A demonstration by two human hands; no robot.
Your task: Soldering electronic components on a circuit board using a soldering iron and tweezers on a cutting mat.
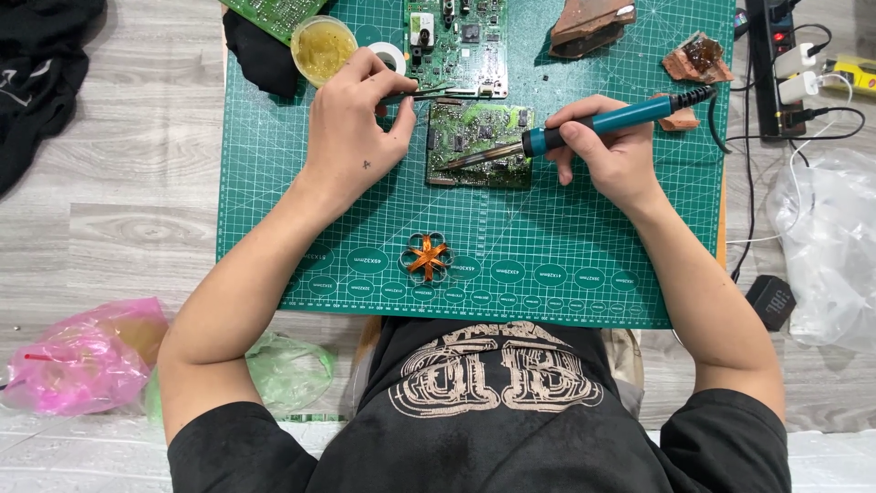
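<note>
My right hand (610,151) grips a teal-handled soldering iron (602,121), its tip resting on the left part of a small green circuit board (482,144) lying on the green cutting mat (274,183). My left hand (358,128) pinches dark tweezers (422,91) whose points reach toward the top edge of that board. A larger green circuit board (458,41) lies just beyond it.
A jar of yellow flux (322,47) and a tape roll (391,57) sit near my left hand. An orange bow-shaped piece (427,256) lies on the mat's near side. A power strip (783,64) and plastic bags (82,361) flank the mat.
</note>
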